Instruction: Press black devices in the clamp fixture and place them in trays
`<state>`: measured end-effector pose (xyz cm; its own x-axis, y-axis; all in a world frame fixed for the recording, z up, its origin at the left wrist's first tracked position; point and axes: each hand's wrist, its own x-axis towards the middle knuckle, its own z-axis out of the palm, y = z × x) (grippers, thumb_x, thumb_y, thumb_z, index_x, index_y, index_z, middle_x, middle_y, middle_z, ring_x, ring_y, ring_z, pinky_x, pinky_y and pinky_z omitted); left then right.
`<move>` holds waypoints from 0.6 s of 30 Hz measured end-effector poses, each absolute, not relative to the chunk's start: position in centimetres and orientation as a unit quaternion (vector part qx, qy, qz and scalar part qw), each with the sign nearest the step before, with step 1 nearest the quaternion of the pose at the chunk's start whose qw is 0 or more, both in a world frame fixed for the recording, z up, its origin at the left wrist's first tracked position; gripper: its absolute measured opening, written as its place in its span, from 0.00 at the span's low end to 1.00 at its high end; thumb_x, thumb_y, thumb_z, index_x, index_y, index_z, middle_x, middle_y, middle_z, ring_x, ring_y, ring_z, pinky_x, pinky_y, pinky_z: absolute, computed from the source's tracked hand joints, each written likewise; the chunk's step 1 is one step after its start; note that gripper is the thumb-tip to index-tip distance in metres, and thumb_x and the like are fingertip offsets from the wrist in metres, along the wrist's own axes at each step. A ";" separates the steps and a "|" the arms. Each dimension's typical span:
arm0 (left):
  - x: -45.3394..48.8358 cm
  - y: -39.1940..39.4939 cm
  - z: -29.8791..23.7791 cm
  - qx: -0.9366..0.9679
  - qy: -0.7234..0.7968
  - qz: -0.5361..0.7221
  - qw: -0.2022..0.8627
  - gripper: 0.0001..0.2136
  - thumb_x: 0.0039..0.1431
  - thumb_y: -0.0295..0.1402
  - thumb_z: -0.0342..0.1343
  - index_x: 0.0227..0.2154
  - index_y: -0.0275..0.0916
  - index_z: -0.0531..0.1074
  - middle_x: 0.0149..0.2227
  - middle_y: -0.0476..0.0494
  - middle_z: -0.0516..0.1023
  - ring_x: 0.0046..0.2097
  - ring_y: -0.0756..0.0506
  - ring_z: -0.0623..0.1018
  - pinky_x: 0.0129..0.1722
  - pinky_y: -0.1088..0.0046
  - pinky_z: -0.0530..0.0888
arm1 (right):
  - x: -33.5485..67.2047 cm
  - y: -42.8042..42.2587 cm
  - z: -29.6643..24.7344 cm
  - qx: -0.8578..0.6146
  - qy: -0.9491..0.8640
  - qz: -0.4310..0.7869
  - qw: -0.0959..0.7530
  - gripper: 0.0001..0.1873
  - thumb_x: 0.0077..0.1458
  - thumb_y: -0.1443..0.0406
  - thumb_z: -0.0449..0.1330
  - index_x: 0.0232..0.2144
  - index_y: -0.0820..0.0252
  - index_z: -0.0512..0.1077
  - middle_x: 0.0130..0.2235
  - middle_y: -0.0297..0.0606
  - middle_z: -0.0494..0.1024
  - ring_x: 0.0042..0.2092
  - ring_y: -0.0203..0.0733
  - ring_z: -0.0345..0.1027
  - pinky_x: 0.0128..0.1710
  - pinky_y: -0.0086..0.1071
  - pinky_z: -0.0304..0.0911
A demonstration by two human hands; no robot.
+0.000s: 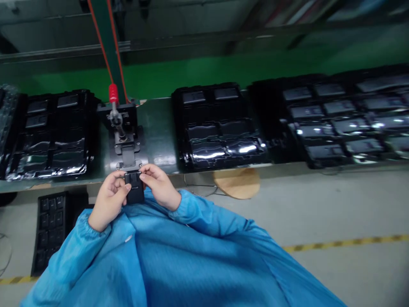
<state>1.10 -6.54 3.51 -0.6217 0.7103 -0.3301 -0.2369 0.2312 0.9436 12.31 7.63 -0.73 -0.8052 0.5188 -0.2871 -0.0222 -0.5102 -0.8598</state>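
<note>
Between my two hands, close to my body at the bench edge, is a small black rectangular plastic device (135,192) with a raised part on its face. My left hand (111,196) grips its left side, thumb lying on the face. At its upper right corner, my right hand (159,184) pinches it with thumb and forefinger. Just beyond the device stands a toggle clamp fixture (123,136) with a red handle (113,94), mounted on the green bench (158,136). What the device's underside looks like is hidden.
Black trays (53,140) with a few dark devices lie left of the fixture, and another tray stack (217,128) lies right. Farther right, trays (335,115) hold several devices. A round wooden stool (237,183) sits under the bench edge. Another black tray (49,230) is low at left.
</note>
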 end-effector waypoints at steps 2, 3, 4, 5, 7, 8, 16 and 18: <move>1.5 -6.2 3.5 0.180 0.678 0.592 0.397 0.19 0.60 0.40 0.68 0.50 0.43 0.71 0.25 0.60 0.68 0.19 0.54 0.68 0.21 0.80 0.66 | 12.8 7.8 -0.6 -0.267 -0.462 0.828 0.171 0.17 0.53 0.54 0.71 0.38 0.56 0.71 0.29 0.28 0.70 0.30 0.35 0.63 0.32 0.30 0.62; 1.8 -5.9 3.4 0.182 0.679 0.589 0.398 0.19 0.61 0.40 0.68 0.51 0.43 0.71 0.25 0.60 0.68 0.19 0.54 0.68 0.21 0.80 0.66 | 13.1 8.1 -0.5 -0.265 -0.462 0.828 0.175 0.17 0.53 0.54 0.71 0.38 0.56 0.71 0.29 0.28 0.70 0.30 0.35 0.62 0.32 0.30 0.62; 2.0 -5.5 3.4 0.185 0.681 0.585 0.401 0.19 0.61 0.41 0.68 0.51 0.44 0.70 0.25 0.60 0.68 0.19 0.54 0.68 0.21 0.80 0.66 | 13.5 8.4 -0.4 -0.263 -0.463 0.827 0.179 0.17 0.53 0.54 0.71 0.37 0.56 0.71 0.29 0.27 0.70 0.30 0.34 0.62 0.31 0.30 0.62; 2.2 -5.1 3.4 0.189 0.681 0.581 0.404 0.19 0.61 0.41 0.68 0.51 0.44 0.70 0.25 0.60 0.68 0.20 0.54 0.69 0.21 0.80 0.66 | 14.0 8.9 -0.2 -0.262 -0.466 0.826 0.181 0.18 0.54 0.54 0.71 0.37 0.56 0.71 0.30 0.27 0.70 0.30 0.34 0.62 0.31 0.30 0.62; 2.6 -4.1 3.5 0.203 0.680 0.569 0.416 0.20 0.61 0.42 0.68 0.51 0.44 0.70 0.25 0.60 0.69 0.20 0.53 0.69 0.20 0.79 0.66 | 15.1 10.1 0.4 -0.257 -0.478 0.820 0.181 0.19 0.55 0.53 0.71 0.38 0.55 0.70 0.31 0.27 0.70 0.30 0.34 0.63 0.31 0.30 0.62; 2.9 -3.4 3.7 0.212 0.679 0.562 0.422 0.20 0.61 0.42 0.68 0.51 0.44 0.70 0.25 0.59 0.69 0.20 0.53 0.69 0.20 0.79 0.65 | 15.7 10.8 0.8 -0.251 -0.488 0.817 0.177 0.19 0.56 0.52 0.71 0.39 0.55 0.70 0.31 0.27 0.70 0.30 0.33 0.63 0.31 0.30 0.62; 4.5 3.0 5.9 0.296 0.644 0.516 0.481 0.26 0.64 0.46 0.66 0.61 0.43 0.69 0.29 0.55 0.73 0.24 0.51 0.72 0.26 0.76 0.71 | 21.1 17.8 5.8 -0.235 -0.625 0.725 0.165 0.14 0.61 0.56 0.68 0.42 0.58 0.71 0.32 0.30 0.73 0.31 0.34 0.66 0.32 0.29 0.62; 4.8 4.2 6.1 0.295 0.642 0.522 0.478 0.27 0.65 0.47 0.65 0.62 0.42 0.68 0.33 0.51 0.77 0.26 0.51 0.74 0.28 0.74 0.73 | 22.1 20.5 6.6 -0.282 -0.624 0.702 0.199 0.15 0.60 0.56 0.68 0.41 0.57 0.70 0.30 0.29 0.73 0.28 0.33 0.66 0.28 0.27 0.61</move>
